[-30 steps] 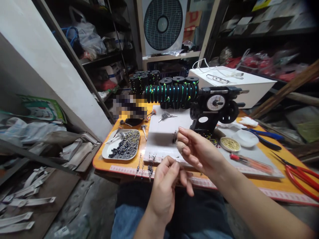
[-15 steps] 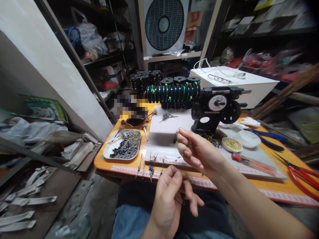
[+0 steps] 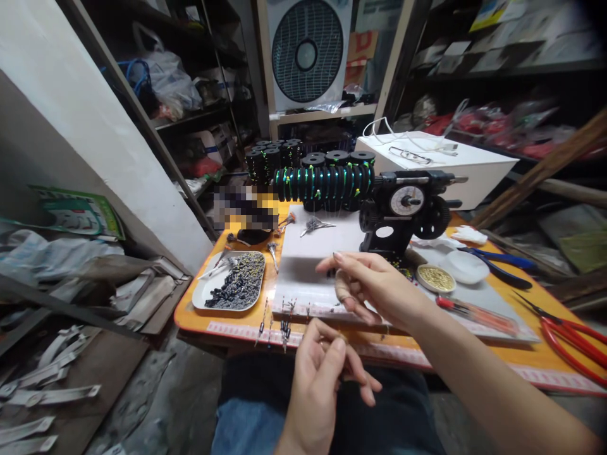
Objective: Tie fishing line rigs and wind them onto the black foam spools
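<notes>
My left hand (image 3: 320,370) is low in front of the table edge, thumb and index finger pinched together, the other fingers loosely curled. What it pinches is too small to make out. Above and to the right, my right hand (image 3: 374,284) hovers over the grey-white board (image 3: 303,246), thumb against index finger, one finger wrapped in tan tape. A small dark piece (image 3: 331,273) shows just under its index finger; whether it is gripped is unclear. Several thin wire rigs with black beads (image 3: 285,327) hang at the table's front edge, left of my hands.
A white tray of small black pieces (image 3: 202,294) sits left. Behind the board stands a black winding machine (image 3: 405,202) with line-wrapped black spools (image 3: 325,183). To the right are a dish of gold bits (image 3: 436,278), an orange cutter (image 3: 478,314), blue-handled pliers (image 3: 507,259) and red-handled pliers (image 3: 569,335).
The right index finger has stretched further left, and the small dark piece at its fingertips is now mostly covered. The left hand keeps its pinch. The whole view has shifted slightly.
</notes>
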`<state>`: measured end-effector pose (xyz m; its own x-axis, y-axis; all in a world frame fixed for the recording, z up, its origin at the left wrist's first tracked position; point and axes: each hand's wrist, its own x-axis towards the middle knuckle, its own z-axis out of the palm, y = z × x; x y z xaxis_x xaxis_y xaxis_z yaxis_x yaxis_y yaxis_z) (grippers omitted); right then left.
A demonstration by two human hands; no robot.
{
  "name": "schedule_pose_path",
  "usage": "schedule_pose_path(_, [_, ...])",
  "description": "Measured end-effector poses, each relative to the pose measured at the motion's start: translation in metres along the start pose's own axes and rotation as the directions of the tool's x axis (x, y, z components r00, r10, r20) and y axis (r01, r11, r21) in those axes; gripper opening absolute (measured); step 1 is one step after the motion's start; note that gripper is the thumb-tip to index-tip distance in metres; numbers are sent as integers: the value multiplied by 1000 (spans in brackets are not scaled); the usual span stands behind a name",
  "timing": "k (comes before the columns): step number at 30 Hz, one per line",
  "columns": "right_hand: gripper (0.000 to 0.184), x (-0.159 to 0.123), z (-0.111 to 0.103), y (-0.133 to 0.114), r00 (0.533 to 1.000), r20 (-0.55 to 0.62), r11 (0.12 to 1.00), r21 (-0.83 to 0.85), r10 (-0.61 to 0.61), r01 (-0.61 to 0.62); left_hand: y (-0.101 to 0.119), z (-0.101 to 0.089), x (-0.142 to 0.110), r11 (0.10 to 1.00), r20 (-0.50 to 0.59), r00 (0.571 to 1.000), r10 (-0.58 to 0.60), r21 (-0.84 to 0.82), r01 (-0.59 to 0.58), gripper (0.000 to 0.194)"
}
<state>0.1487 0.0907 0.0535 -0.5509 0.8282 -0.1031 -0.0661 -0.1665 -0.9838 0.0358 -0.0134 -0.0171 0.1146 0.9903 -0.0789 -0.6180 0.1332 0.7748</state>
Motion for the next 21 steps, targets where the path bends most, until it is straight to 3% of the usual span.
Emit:
schedule_pose_path(2, [39, 2, -5, -5, 980, -112, 956, -261, -165, 132, 6, -5, 1, 978, -55, 996, 63, 200, -51, 18])
schedule_pose_path(5, [38, 10, -10, -16, 887, -214, 819, -513, -410, 255, 14, -10, 2, 886, -123, 984, 131, 459, -61, 14])
schedule_pose_path(8, [32, 24, -13, -25, 850, -210, 739, -617, -484, 269, 17, -12, -2, 814, -181, 973, 146, 581, -14, 23])
schedule_pose_path(11, [21, 37, -14, -25, 889, -167, 741, -628, -427, 238, 18, -12, -10, 810, -208, 959, 194, 585, -37, 52])
schedule_pose_path(13, [23, 37, -14, -23, 914, -141, 753, -621, -380, 218, 21, -12, -18, 795, -196, 944, 265, 598, -99, 60])
schedule_pose_path(17, [31, 18, -12, -20, 963, -108, 847, -506, -248, 161, 39, -13, -31, 616, -203, 902, 381, 783, -84, 54])
schedule_pose_path(19, [34, 3, -10, -21, 981, -77, 904, -408, -176, 130, 49, -14, -30, 511, -187, 903, 387, 858, -42, 46])
schedule_pose_path(21, [37, -9, -8, -22, 991, -43, 939, -327, -130, 109, 55, -14, -23, 456, -119, 909, 400, 886, -85, 36])
